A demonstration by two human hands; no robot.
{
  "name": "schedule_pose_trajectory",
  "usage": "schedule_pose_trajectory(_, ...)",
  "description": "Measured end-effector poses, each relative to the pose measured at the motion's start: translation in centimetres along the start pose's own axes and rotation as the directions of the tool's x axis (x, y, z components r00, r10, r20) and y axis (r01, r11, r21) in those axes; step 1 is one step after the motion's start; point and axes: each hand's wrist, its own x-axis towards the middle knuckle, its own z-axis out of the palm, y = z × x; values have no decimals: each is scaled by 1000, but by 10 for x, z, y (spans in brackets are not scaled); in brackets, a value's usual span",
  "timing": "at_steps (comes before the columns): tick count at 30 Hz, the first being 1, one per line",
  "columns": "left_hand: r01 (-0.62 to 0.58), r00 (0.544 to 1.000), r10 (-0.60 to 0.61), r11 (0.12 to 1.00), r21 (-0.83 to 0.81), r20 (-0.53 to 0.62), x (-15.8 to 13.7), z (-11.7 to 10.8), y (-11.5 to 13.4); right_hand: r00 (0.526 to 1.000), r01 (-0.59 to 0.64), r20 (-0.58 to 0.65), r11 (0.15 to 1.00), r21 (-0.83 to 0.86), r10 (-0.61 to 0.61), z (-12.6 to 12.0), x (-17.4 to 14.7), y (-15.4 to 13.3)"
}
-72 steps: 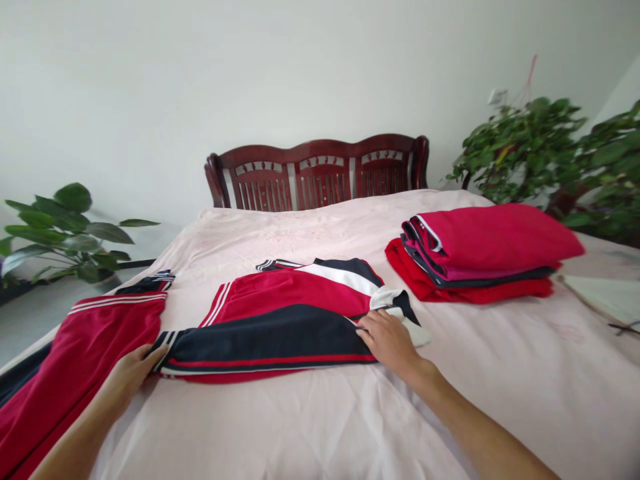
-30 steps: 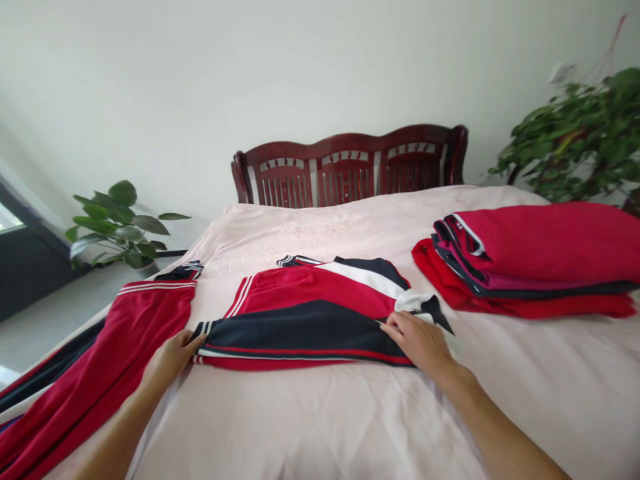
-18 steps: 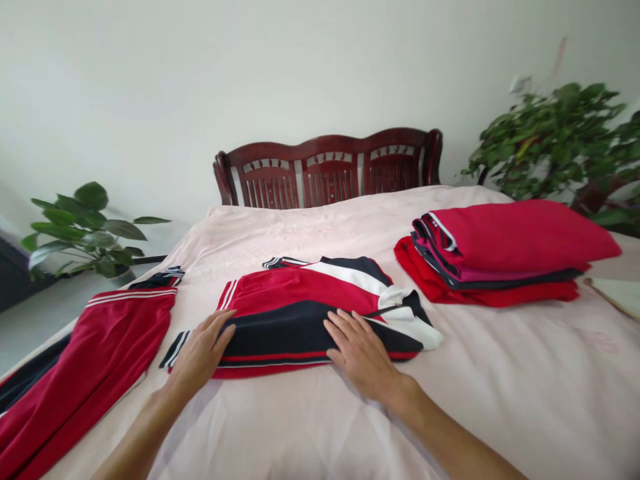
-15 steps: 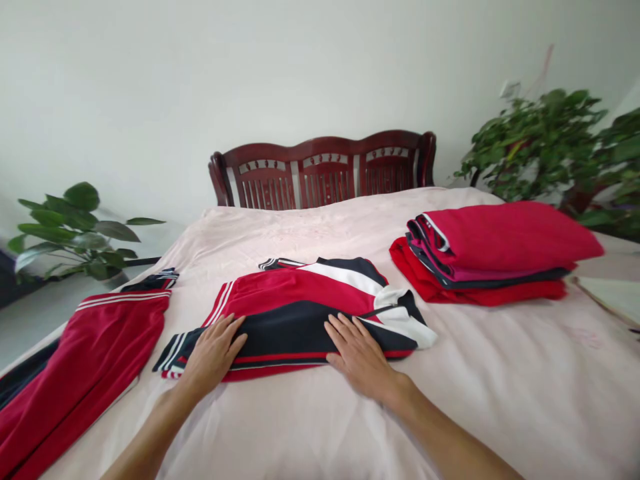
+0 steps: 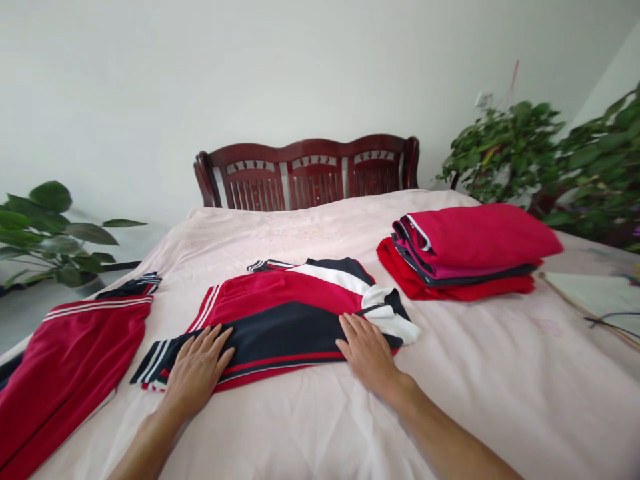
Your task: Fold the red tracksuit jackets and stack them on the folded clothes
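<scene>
A red, navy and white track jacket (image 5: 290, 327) lies on the bed with its near side folded over lengthwise. Its white collar points right, and striped cuffs and hem are at the left. My left hand (image 5: 200, 363) rests flat on the jacket's near left part, by the striped navy cuff, fingers stretched out. Near the collar, my right hand (image 5: 369, 350) lies flat on the navy panel with its fingers extended. Neither hand grips the cloth. What lies under the palms is hidden.
Red track pants (image 5: 85, 353) with white stripes lie at the left. A folded clothes stack (image 5: 480, 247) sits at the right, beside a pale flat item (image 5: 595, 293) with dark cords. Beyond the bed (image 5: 310, 433) stand a wooden headboard (image 5: 310, 173) and leafy plants (image 5: 505, 150).
My hands have moved slightly apart along the jacket, the left toward the hem and the right toward the collar. The view has shifted a little to the right.
</scene>
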Motion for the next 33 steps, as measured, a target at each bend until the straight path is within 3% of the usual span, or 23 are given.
schedule_pose_trajectory(9,23,1000,-25,993,-116,-12,-1,-1,-1,998,49,-24,996,-78,-51,2,-26,12)
schedule_pose_trajectory(15,-19,1000,19,999,-31,3,-2,4,-4,1000,-16,17,996,-85,18,-3,-20,16)
schedule_pose_trajectory(20,-11,1000,11,1000,-4,22,-1,4,-3,992,-116,-64,984,-137,108,-7,-11,25)
schedule_pose_trajectory(27,15,1000,-15,1000,-8,-7,-2,2,1,985,-119,-146,970,-212,89,-10,-3,37)
schedule_pose_trajectory(33,36,999,-36,999,-22,-27,-2,3,2,987,-106,-145,966,-234,73,-9,0,46)
